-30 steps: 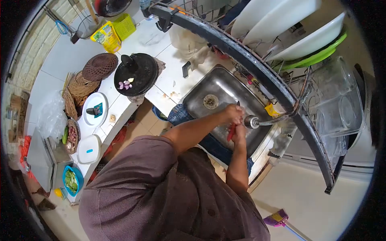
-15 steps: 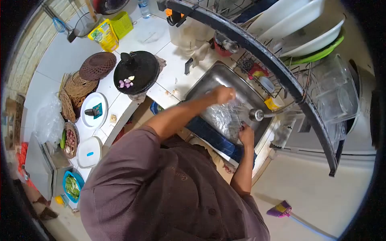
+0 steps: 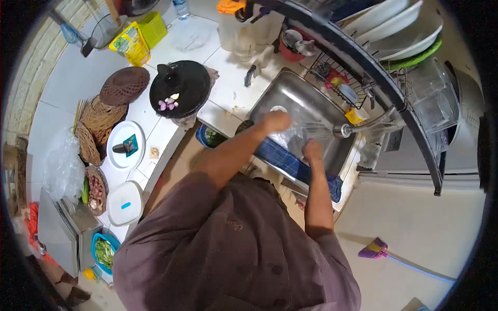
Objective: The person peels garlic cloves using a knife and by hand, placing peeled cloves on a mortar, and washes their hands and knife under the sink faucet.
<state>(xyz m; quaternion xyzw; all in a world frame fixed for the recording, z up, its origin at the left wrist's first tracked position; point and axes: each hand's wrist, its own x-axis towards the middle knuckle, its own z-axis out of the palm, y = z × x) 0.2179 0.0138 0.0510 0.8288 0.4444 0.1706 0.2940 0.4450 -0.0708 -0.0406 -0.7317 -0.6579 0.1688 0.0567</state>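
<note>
Both of my hands are over the steel sink (image 3: 295,85). My left hand (image 3: 276,122) is closed above the near left part of the basin; anything in its fingers is hidden. Closer to the tap, my right hand (image 3: 313,150) is closed too, near the front edge. A blurred greyish shape shows beside it, too unclear to name. From the tap head (image 3: 342,131) water sprays leftward across the basin between my hands. Dark blue denim cloth (image 3: 290,161) lies along the front rim, beneath my forearms.
A dish rack (image 3: 363,46) with plates arches above the sink. To the left, a black stone mortar (image 3: 184,98) holds peeled shallots. Beyond it are a white plate (image 3: 114,155), a white lidded box (image 3: 116,207) and a blue basin (image 3: 97,243) of greens. A broom (image 3: 373,249) lies right.
My left hand has moved slightly left, and my right hand has risen a little toward the tap head. The view has shifted slightly. Spray now streams sideways from the tap.
</note>
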